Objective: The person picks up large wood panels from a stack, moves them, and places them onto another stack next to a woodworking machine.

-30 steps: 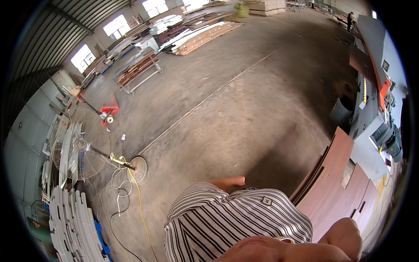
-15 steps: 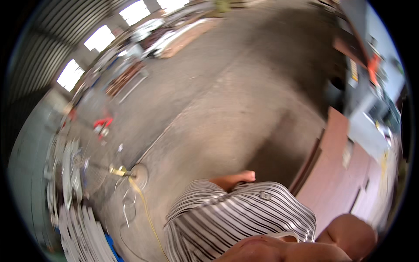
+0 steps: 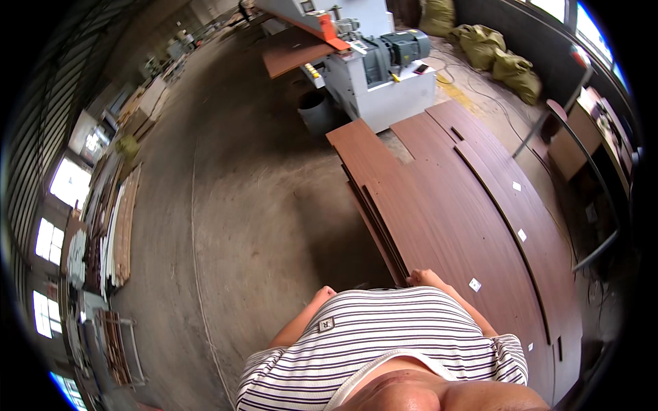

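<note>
A stack of long dark-brown wood panels [image 3: 452,205] lies on the floor in front of me and to the right. My right hand [image 3: 425,277] is at the stack's near corner, with its fingers curled on the edge of the top panel. My left hand [image 3: 322,296] shows only as a rounded tip beside my striped shirt [image 3: 384,335], close to my belly. I cannot tell whether it holds anything. Small white labels [image 3: 474,283] dot the panels.
A grey-white machine with an orange part [image 3: 384,68] stands beyond the panels, with a grey bucket [image 3: 317,109] beside it. Green sacks [image 3: 493,48] lie at the back right. A metal frame [image 3: 582,185] is at the right. Board stacks [image 3: 116,226] line the left wall.
The view has swung from the left side of the hall to the panel stack and the machine. My right hand now reaches the stack's near corner.
</note>
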Motion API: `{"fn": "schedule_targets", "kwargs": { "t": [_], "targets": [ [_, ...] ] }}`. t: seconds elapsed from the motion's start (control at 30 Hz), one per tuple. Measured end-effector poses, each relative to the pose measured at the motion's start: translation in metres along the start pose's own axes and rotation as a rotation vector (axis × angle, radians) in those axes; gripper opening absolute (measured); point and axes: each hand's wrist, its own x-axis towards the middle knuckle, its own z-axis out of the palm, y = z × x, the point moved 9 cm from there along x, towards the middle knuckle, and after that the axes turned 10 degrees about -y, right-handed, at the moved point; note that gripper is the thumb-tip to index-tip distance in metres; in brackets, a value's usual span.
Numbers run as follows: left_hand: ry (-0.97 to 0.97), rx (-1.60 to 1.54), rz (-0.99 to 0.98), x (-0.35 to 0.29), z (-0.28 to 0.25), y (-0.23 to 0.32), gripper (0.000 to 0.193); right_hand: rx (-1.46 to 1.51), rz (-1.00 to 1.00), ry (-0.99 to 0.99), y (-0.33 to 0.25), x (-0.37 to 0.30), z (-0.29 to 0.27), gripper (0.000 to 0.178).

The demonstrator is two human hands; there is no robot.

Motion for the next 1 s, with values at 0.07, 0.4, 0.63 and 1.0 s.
{"fn": "schedule_targets", "kwargs": {
  "t": [0.07,0.4,0.63,1.0],
  "targets": [
    [-0.057,0.022,-0.039,0.018,-0.001,0.018,0.022,-0.015,0.080,-0.063,0.030,-0.012,0.028,0.030],
    [-0.504,-0.089,0.041,0.084,0.061,0.027,0.027,0.014,0.381,-0.073,0.091,-0.076,0.057,0.038],
    [-0.716,-0.032,-0.042,0.121,0.092,0.044,0.037,0.162,0.513,0.085,0.155,-0.084,0.081,0.032],
    [-0.750,-0.249,-0.171,0.253,0.110,0.175,0.056,0.266,0.682,0.160,0.132,-0.087,0.078,0.031]
  ]
}}
